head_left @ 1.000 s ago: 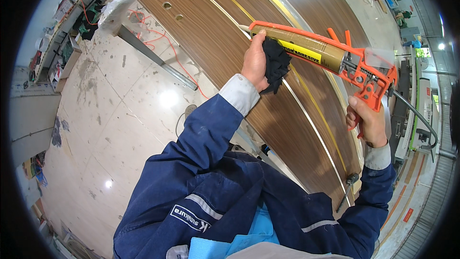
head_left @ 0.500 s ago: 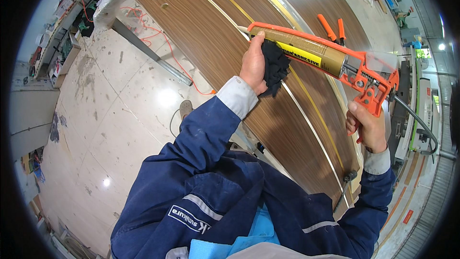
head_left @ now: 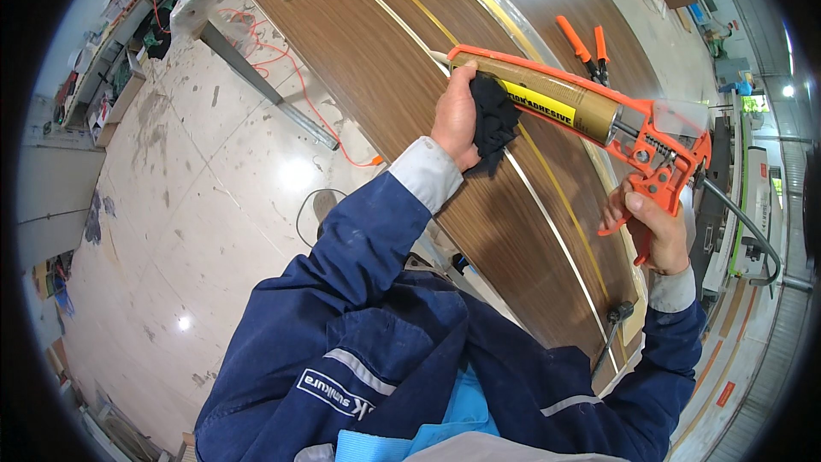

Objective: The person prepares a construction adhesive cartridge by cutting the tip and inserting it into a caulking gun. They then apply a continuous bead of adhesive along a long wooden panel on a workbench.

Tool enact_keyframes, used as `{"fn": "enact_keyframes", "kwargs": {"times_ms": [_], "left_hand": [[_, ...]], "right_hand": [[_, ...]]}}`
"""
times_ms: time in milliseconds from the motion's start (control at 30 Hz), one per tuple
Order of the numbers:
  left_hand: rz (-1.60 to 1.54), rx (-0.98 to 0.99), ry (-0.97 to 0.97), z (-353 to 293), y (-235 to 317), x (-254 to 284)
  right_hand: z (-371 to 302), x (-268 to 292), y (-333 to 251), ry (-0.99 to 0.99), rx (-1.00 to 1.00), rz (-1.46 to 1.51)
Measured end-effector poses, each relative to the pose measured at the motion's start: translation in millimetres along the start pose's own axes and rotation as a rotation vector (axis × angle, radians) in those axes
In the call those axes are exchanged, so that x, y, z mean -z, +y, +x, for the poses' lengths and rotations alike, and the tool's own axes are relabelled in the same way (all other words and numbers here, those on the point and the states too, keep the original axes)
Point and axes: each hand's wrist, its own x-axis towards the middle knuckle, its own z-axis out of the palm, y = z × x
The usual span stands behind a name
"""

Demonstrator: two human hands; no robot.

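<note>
Wooden panel (head_left: 402, 77): long, dark walnut-grain board, running diagonally from the upper centre of the frame to the lower right, with pale and yellow strips lying along its length and two small holes showing near its upper-left end.

Floor (head_left: 171, 231): pale, stained, filling the left half of the frame; an orange cable (head_left: 299, 94) is trailing across it beside the panel.

Caulking gun (head_left: 599, 120): orange metal frame carrying a gold-coloured cartridge with a yellow label, lying slantwise above the panel in the upper right of centre, nozzle end pointing up-left, trigger end hanging lower right.

Left hand (head_left: 457, 115): grip closing around the front of the cartridge, pressing a black cloth (head_left: 494, 120) against it; the cloth is bunching between palm and tube.

Right hand (head_left: 654, 227): at right of centre, grip wrapping the orange handle, fingers curling on the trigger.

Orange-handled pliers (head_left: 586, 47): resting on the panel just above the gun, apart from both hands.
</note>
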Motion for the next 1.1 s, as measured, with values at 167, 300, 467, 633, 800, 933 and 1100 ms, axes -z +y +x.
{"fn": "enact_keyframes", "kwargs": {"times_ms": [167,300,467,633,800,933,1100], "left_hand": [[-0.017,-0.03,0.011,-1,-5,-3],[-0.011,-0.024,0.014,-3,-14,-3],[-0.038,-0.034,0.021,-5,-28,-4],[0.014,-0.041,-0.028,-11,-40,-3],[0.025,-0.039,0.015,-20,-57,-6],[0.021,-0.048,0.006,-22,-71,-6],[0.045,-0.046,-0.019,-25,-87,-2]], "right_hand": [[-2,10,5,0.018,-0.017,-0.006],[-9,14,7,0.016,-0.014,-0.003],[-15,21,11,0.014,-0.023,0.009],[-27,30,20,0.041,-0.025,0.03],[-41,40,30,0.051,-0.044,0.016],[-51,47,38,0.06,-0.049,0.047],[-65,52,48,0.109,-0.048,-0.007]]}}
